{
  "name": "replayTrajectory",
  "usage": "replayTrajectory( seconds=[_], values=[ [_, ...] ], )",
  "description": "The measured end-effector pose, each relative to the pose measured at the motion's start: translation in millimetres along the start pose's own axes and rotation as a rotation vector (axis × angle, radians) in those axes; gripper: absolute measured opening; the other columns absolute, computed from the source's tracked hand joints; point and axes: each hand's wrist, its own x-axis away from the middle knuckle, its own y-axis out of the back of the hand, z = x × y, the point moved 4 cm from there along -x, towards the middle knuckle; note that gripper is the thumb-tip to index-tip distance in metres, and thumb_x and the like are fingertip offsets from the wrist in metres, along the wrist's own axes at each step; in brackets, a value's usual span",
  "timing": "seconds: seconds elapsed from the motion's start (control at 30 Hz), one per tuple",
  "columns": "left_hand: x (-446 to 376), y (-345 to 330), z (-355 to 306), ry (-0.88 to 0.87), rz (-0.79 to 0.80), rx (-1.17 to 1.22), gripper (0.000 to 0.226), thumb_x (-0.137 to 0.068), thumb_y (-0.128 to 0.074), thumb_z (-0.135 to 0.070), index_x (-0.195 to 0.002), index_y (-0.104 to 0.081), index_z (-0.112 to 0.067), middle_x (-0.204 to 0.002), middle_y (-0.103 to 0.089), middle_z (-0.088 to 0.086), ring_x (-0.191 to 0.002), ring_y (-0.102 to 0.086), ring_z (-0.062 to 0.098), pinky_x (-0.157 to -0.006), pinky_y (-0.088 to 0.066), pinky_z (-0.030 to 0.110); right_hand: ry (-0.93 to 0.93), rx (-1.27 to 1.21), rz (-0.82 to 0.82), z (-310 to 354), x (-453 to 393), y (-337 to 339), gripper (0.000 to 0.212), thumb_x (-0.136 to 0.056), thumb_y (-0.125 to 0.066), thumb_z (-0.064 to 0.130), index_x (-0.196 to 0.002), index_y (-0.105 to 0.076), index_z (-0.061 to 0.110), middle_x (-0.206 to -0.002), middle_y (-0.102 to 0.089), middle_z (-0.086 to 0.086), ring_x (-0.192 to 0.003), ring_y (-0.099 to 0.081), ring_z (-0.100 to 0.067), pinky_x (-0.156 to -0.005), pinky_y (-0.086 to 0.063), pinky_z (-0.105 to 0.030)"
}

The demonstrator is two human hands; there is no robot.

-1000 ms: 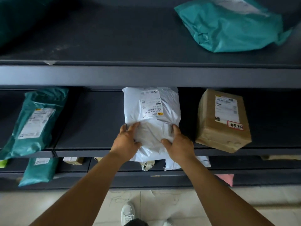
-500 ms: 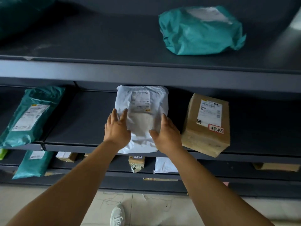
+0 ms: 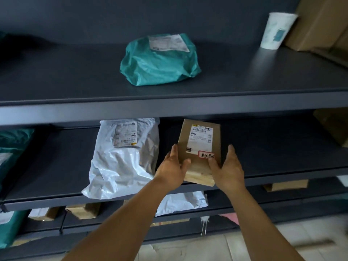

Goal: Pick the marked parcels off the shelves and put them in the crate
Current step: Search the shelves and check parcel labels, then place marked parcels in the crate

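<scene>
Brown-paper parcel [image 3: 199, 153], rectangular, with a white shipping label and a small red-bordered handwritten sticker on its top, lies at the front edge of the middle shelf [image 3: 282, 172], its near end a little over that edge. Its long axis runs from front to back, so it points away from the person, and it sits straight ahead between the two hands – neither hand is clearly nearer.

Both forearms reach forward and slightly upward from the bottom of the view. The left hand [image 3: 173, 166] lies against the left side of the parcel, thumb on the top face near the front corner, fingers stretched along the side. The right hand [image 3: 228, 166] mirrors it on the right side, thumb on top just below the sticker. The fingers look rather straight than curled, so I judge the parcel is pressed between the palms and not yet lifted; a pull straight toward the body should free it.

Just beside it to the left, on the same shelf, lies a crumpled white plastic mailer bag [image 3: 122, 161], apart from the hands. On the upper shelf [image 3: 56, 85], further back, rests a teal plastic mailer bag [image 3: 160, 63], and near its right back corner stands a white paper cup [image 3: 275, 31]. The crate is not visible.
</scene>
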Motion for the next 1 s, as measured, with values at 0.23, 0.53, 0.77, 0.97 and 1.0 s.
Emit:
replayTrajectory(
  seconds=[0.23,0.53,0.77,0.97,1.0],
  values=[
    [12,-2,1,0.098,-0.063,0.236,0.067,-0.097,-0.046,-0.04,-0.153,-0.011,-0.024,-0.134,-0.055,0.001,-0.117,-0.053,0.018,-0.084,-0.037,0.019,-0.134,-0.488,0.042,-15,14,-26,0.047,-0.094,-0.047,0.048,-0.132,-0.051,0.021,-0.12,-0.062,-0.005,-0.107,-0.058,-0.022,-0.089,-0.046,-0.034],
    [33,20,-6,0.083,-0.255,0.455,0.066,-0.09,-0.061,-0.036,-0.148,-0.031,-0.023,-0.111,-0.061,-0.013,-0.103,-0.058,0.006,-0.092,-0.044,0.019,0.02,-0.56,0.025,3,20,-14,0.038,-0.093,-0.049,0.049,-0.125,-0.058,0.03,-0.102,-0.066,0.007,-0.096,-0.062,-0.014,-0.083,-0.047,-0.028],
    [74,55,15,0.087,-0.405,0.611,0.065,-0.086,-0.069,-0.03,-0.144,-0.04,-0.024,-0.1,-0.069,-0.016,-0.093,-0.062,-0.005,-0.075,-0.05,0.011,0.113,-0.595,0.077,44,40,-17,0.046,-0.087,-0.055,0.055,-0.126,-0.06,0.03,-0.104,-0.068,0.011,-0.097,-0.062,-0.009,-0.084,-0.046,-0.025],
    [119,88,51,0.138,-0.548,0.681,0.052,-0.084,-0.072,-0.027,-0.131,-0.05,-0.034,-0.086,-0.069,-0.024,-0.078,-0.06,-0.018,-0.065,-0.045,0.001,0.214,-0.589,0.204,89,70,-42,0.037,-0.088,-0.057,0.05,-0.12,-0.065,0.034,-0.094,-0.07,0.016,-0.089,-0.064,-0.001,-0.074,-0.048,-0.019],
    [128,94,59,0.144,-0.577,0.684,0.054,-0.084,-0.072,-0.027,-0.133,-0.051,-0.032,-0.089,-0.07,-0.021,-0.079,-0.06,-0.017,-0.065,-0.044,0.0,0.231,-0.586,0.224,97,76,-49,0.036,-0.087,-0.058,0.051,-0.119,-0.065,0.035,-0.094,-0.07,0.017,-0.089,-0.064,-0.001,-0.074,-0.048,-0.02]
  ],
)
